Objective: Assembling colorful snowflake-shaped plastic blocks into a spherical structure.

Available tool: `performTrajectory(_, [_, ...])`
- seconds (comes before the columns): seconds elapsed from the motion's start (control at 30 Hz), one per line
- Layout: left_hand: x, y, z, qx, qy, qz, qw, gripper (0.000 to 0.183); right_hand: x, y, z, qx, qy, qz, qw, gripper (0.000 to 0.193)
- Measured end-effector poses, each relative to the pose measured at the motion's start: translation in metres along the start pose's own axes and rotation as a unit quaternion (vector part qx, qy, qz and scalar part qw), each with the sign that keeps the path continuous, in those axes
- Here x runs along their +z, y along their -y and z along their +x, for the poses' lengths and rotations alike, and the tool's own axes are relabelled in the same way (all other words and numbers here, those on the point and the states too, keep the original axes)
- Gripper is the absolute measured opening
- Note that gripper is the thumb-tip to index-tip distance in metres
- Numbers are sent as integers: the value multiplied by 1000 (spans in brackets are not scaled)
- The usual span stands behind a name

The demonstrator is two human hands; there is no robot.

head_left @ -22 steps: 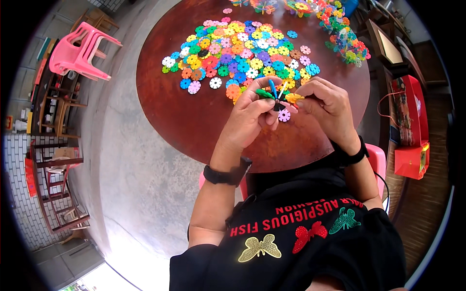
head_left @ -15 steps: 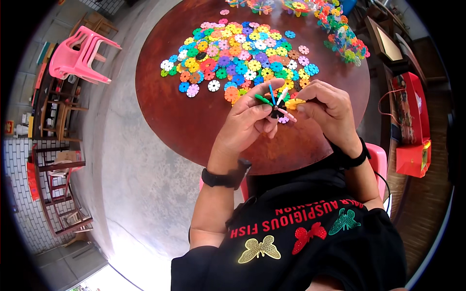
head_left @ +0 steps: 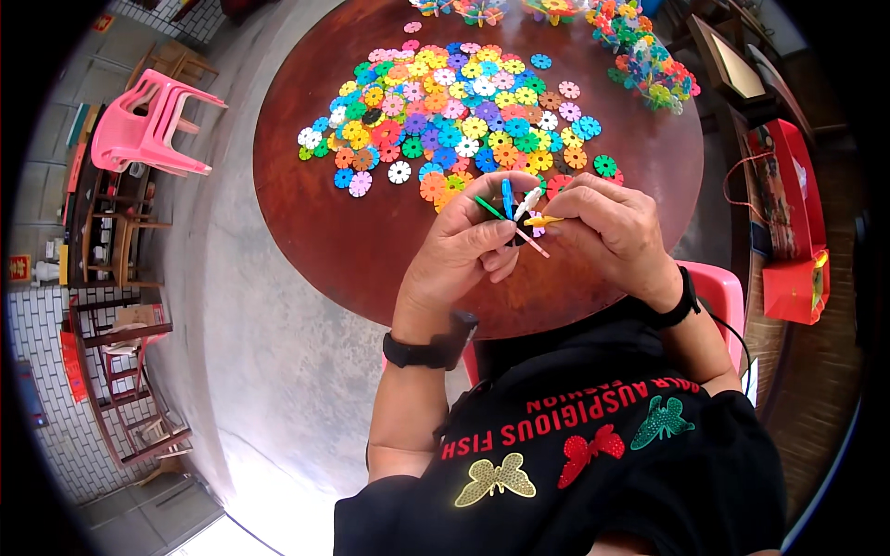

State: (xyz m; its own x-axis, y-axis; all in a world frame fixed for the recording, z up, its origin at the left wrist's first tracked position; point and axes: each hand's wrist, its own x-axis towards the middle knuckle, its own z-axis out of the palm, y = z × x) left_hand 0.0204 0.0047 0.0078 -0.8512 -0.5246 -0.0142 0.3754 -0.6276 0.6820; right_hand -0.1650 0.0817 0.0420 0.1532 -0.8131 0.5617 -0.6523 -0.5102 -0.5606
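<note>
My left hand (head_left: 461, 243) pinches a small cluster of interlocking plastic snowflake discs (head_left: 507, 199). Green, blue, white and pink discs stick out from it at different angles, and its centre is partly hidden by my fingers. Between the thumb and fingers of my right hand (head_left: 619, 233) is a yellow snowflake disc (head_left: 541, 221), seen nearly edge-on. It sits against the right side of the cluster; whether it is slotted in I cannot tell. Both hands are above the near part of the round table, in front of a wide pile of loose multicoloured discs (head_left: 431, 111).
The brown round table (head_left: 306, 232) also bears assembled disc structures (head_left: 640, 51) along its far right edge. Pink plastic stools (head_left: 148, 120) stand at the left, with wooden chairs below them. A red bag (head_left: 788, 204) is at the right.
The cluster has turned in my left hand, so its discs now show more edge-on. My right hand has brought the yellow disc slightly left and down, and tilted it. The view has shifted a little.
</note>
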Motion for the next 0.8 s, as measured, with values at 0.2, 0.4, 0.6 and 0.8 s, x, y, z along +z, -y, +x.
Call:
performTrajectory(0.2, [3,2,-1,-17,-22,10,1000,51,4,-1,-4,12,-5,-16,1000,15])
performTrajectory(0.4, [0,2,0,-27,-22,30,999,46,17,-5,-6,-33,-29,-54,998,18])
performTrajectory(0.6, [5,6,4,-56,-40,158,985,49,-1,-19,-8,-17,41,34,998,16])
performTrajectory(0.8, [8,9,2,-87,15,217,972,51,-13,-13,-10,29,157,119,980,13])
